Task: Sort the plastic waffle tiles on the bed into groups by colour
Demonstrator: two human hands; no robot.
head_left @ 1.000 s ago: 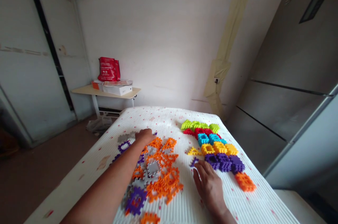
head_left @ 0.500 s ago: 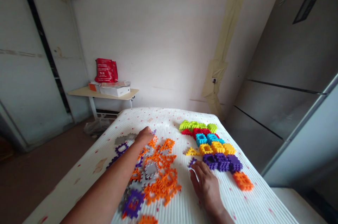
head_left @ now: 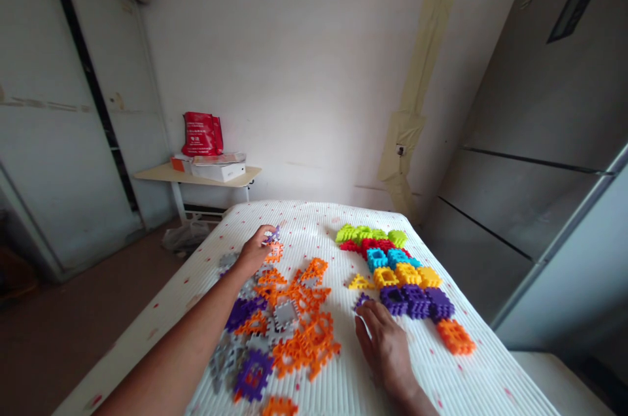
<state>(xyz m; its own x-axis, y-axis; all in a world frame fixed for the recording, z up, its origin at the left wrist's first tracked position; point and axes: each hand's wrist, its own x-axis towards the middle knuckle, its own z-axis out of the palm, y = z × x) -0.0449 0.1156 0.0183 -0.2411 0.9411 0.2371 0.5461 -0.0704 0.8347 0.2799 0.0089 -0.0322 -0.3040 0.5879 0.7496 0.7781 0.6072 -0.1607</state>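
My left hand [head_left: 254, 250] reaches over the far side of a loose heap of interlocking plastic pieces. Its thumb and fingers pinch a small purple piece [head_left: 273, 235] with notched edges, partly hidden by the fingers. Just below it lies an orange square piece [head_left: 275, 252]. Orange pieces [head_left: 307, 344], grey pieces [head_left: 285, 315] and a purple square frame [head_left: 254, 373] lie mixed in the heap. My right hand [head_left: 385, 344] rests on the bed cover, fingers loosely curved and thumb apart. Its fingertips are at a purple triangular piece [head_left: 362, 299], beside purple stacks [head_left: 417, 300].
Rows of stacked pieces stand on the right: green [head_left: 360, 233], red [head_left: 352, 246], blue [head_left: 377, 259], yellow [head_left: 407, 273] and orange [head_left: 455, 336]. A refrigerator [head_left: 510, 141] stands right of the bed [head_left: 304, 213]. A small table [head_left: 157, 173] carries boxes and a red bag [head_left: 202, 133].
My left hand has lifted the purple piece a little up and left, away from the heap. My right hand stays in nearly the same place. The view has shifted slightly.
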